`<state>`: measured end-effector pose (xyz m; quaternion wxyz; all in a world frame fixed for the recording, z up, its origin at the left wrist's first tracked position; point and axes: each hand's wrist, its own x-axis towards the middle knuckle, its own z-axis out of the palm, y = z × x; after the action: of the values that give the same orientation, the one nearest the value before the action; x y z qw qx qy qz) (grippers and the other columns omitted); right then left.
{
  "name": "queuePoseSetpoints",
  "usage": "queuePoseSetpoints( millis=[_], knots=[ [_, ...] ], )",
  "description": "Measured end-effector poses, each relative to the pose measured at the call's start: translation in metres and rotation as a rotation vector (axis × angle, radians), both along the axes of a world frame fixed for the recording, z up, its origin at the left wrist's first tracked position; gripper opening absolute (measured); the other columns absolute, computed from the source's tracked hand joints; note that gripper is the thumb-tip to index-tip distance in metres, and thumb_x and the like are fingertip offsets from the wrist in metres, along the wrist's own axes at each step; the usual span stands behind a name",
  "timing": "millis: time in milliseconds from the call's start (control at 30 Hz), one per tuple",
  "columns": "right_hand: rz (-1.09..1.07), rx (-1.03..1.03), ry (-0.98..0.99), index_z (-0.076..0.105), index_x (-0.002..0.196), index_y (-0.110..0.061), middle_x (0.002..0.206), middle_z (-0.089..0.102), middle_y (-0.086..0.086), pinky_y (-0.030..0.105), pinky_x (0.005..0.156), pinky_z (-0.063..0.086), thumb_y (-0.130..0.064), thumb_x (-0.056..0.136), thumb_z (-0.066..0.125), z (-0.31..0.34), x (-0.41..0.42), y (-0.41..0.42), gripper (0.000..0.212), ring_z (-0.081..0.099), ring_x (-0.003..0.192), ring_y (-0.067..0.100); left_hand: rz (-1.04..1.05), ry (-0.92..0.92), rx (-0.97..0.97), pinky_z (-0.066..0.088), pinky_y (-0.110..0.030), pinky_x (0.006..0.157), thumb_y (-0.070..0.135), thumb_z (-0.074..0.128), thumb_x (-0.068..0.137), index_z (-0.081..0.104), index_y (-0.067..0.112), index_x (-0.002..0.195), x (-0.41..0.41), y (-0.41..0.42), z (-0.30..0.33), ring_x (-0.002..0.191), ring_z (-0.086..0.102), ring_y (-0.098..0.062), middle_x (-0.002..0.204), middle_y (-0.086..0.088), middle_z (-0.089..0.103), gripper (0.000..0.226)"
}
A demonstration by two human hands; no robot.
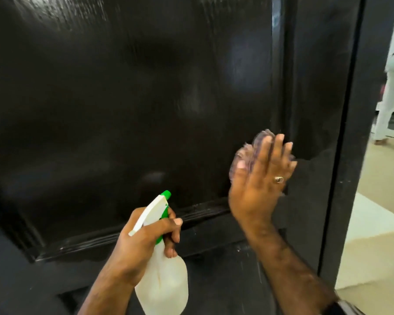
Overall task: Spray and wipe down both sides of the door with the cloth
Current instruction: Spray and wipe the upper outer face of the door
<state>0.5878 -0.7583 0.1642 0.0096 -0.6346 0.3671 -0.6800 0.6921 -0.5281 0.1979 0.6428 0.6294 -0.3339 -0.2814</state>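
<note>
The right hand (259, 178) pressed a crumpled pale purple cloth (248, 153) flat-fingered against the glossy black wooden door (123, 98). The left hand (146, 237) gripped a white plastic spray bottle with green nozzle (162, 280), fingers curled round its neck.

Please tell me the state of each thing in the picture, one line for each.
Door: black, glossy, streaked.
Cloth: bunched, pressed flat against the door.
Right hand: fingers straight, presses the cloth.
Spray bottle: upright, nozzle toward the door.
Left hand: grips the bottle's neck.
</note>
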Motion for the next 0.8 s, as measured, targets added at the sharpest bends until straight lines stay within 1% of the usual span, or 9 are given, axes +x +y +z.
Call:
queuePoseSetpoints(
  millis=[100,200,300,400,500,567,633,733,800],
  knots=[
    [0.149,-0.218,0.23,0.039,0.163,-0.006,0.172,0.026,0.024,0.071,0.127,0.017,-0.036,0.108,0.054,-0.022,0.018,0.028,0.064,0.017,0.161,0.05,-0.016,0.004,0.023,0.056,-0.047,0.067,0.026,0.089,0.065,0.06,0.002,0.116,-0.003,-0.011,-0.001,0.057,0.057,-0.032,0.083,-0.027,0.064,0.064],
    [0.208,-0.45,0.494,0.047,0.161,-0.016,0.171,0.035,0.014,0.069,0.126,0.026,-0.04,0.107,0.061,-0.057,-0.008,0.015,0.06,0.025,0.161,0.044,0.005,0.022,0.038,0.06,-0.051,0.072,0.018,0.086,0.065,0.061,0.004,0.115,-0.007,-0.019,-0.002,0.063,0.065,-0.039,0.079,-0.025,0.065,0.057],
    [0.111,-0.354,0.414,0.047,0.16,-0.013,0.171,0.036,0.016,0.076,0.12,0.028,-0.038,0.111,0.053,-0.055,-0.042,-0.023,0.056,0.027,0.159,0.048,-0.063,-0.002,0.042,0.06,-0.053,0.078,0.0,0.083,0.073,0.067,0.004,0.081,-0.022,-0.029,-0.002,0.075,0.073,-0.052,0.067,-0.026,0.057,0.018],
    [0.016,-0.171,0.258,0.034,0.166,-0.007,0.175,0.024,0.018,0.074,0.125,0.016,-0.038,0.112,0.05,-0.021,-0.053,-0.044,0.064,0.014,0.162,0.048,-0.048,-0.048,0.096,0.062,-0.054,0.082,-0.008,0.078,0.08,0.063,0.007,0.089,-0.03,-0.038,-0.005,0.079,0.075,-0.051,0.066,-0.02,0.06,0.024],
    [0.052,-0.096,0.101,0.03,0.166,-0.003,0.175,0.02,0.023,0.07,0.128,0.012,-0.037,0.113,0.047,0.015,-0.017,-0.016,0.066,0.009,0.163,0.05,-0.09,-0.047,0.025,0.061,-0.058,0.08,0.01,0.086,0.068,0.064,0.004,0.085,-0.028,-0.044,0.003,0.072,0.074,-0.05,0.066,-0.021,0.055,0.029],
    [0.119,-0.187,0.16,0.034,0.165,-0.007,0.174,0.022,0.022,0.069,0.129,0.013,-0.037,0.11,0.05,0.011,0.003,0.008,0.065,0.011,0.163,0.049,-0.128,-0.043,-0.04,0.06,-0.052,0.068,0.016,0.086,0.062,0.065,0.006,0.079,-0.025,-0.045,0.01,0.058,0.067,-0.043,0.067,-0.023,0.053,0.03],
    [0.22,-0.36,0.368,0.041,0.163,-0.015,0.173,0.028,0.016,0.067,0.129,0.016,-0.04,0.107,0.059,-0.021,0.004,0.022,0.064,0.017,0.163,0.046,-0.156,-0.029,-0.088,0.056,-0.042,0.058,0.015,0.084,0.064,0.064,0.005,0.08,-0.02,-0.041,0.014,0.047,0.057,-0.034,0.069,-0.025,0.053,0.027],
    [0.216,-0.582,0.597,0.05,0.159,-0.024,0.17,0.04,0.007,0.067,0.126,0.027,-0.045,0.104,0.068,-0.055,-0.028,-0.002,0.062,0.03,0.16,0.039,-0.174,-0.022,-0.08,0.052,-0.039,0.056,0.019,0.082,0.068,0.062,0.003,0.085,-0.01,-0.027,0.015,0.042,0.048,-0.027,0.074,-0.026,0.054,0.031],
    [0.155,-0.555,0.552,0.053,0.157,-0.023,0.168,0.042,0.01,0.073,0.123,0.027,-0.046,0.103,0.068,-0.048,-0.045,-0.027,0.06,0.032,0.158,0.044,-0.132,-0.036,-0.052,0.052,-0.041,0.058,0.025,0.084,0.066,0.06,-0.001,0.091,-0.002,-0.012,0.016,0.043,0.048,-0.026,0.077,-0.027,0.055,0.043]
  ],
)
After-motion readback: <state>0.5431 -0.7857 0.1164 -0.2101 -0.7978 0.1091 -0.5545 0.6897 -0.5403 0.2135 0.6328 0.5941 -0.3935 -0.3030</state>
